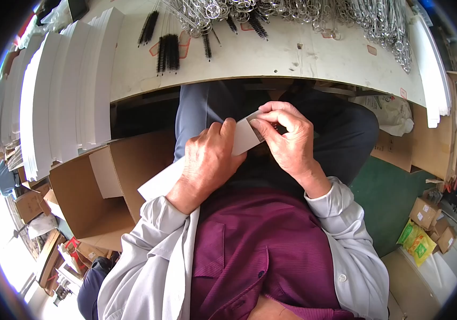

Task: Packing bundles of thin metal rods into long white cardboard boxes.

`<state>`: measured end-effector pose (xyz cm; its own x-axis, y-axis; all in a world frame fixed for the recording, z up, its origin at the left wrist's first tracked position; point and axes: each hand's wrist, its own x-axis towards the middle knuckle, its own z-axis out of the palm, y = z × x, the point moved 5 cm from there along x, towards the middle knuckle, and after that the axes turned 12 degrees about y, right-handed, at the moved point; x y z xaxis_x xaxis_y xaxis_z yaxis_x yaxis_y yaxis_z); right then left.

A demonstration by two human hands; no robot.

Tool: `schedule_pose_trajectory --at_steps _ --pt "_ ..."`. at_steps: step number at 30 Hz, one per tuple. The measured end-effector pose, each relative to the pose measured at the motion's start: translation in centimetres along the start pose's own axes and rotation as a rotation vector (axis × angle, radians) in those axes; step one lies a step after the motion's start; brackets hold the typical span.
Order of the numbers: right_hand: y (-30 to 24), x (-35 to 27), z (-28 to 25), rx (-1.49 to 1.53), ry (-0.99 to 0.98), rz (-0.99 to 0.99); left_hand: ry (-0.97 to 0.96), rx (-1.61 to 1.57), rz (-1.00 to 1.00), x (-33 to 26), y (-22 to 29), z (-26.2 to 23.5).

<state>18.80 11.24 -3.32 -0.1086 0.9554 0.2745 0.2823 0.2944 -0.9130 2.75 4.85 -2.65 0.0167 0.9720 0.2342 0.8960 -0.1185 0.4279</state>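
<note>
Over my lap I hold a long, narrow white box (246,140), slanting from the lower left up to the right. My left hand (207,157) is wrapped round its middle, knuckles upward. At the box's upper end, my right hand (288,136) pinches the end edge or flap between thumb and fingers. That end looks open, with a dark gap beside the right thumb; what lies inside cannot be made out. Beyond my hands, several black-bristled wire brushes (168,53) lie on the pale table (271,60).
A heap of wire loop handles (314,13) covers the table's far side. White flat cartons (44,101) stand stacked at the left, others (432,69) at the right edge. An open cardboard box (87,197) sits left of my legs. A white bag (388,114) lies beneath the table at right.
</note>
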Motion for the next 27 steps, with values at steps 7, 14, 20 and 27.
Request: schedule_pose_trajectory --at_steps 7,14,20,27 --pt "-0.7 -1.3 0.9 0.051 -0.142 -0.017 0.004 -0.028 -0.058 0.0 -0.4 0.1" --pt "-1.4 -1.5 -0.9 -0.107 -0.04 -0.217 -0.006 -0.094 -0.14 0.2 -0.8 -0.3" --pt "-1.2 -2.7 -0.9 -0.011 0.013 -0.097 0.022 -0.11 -0.153 0.3 -0.5 -0.5" --pt "-1.4 -2.6 -0.8 -0.101 -0.01 -0.197 0.018 -0.102 -0.176 0.4 -0.6 -0.7"
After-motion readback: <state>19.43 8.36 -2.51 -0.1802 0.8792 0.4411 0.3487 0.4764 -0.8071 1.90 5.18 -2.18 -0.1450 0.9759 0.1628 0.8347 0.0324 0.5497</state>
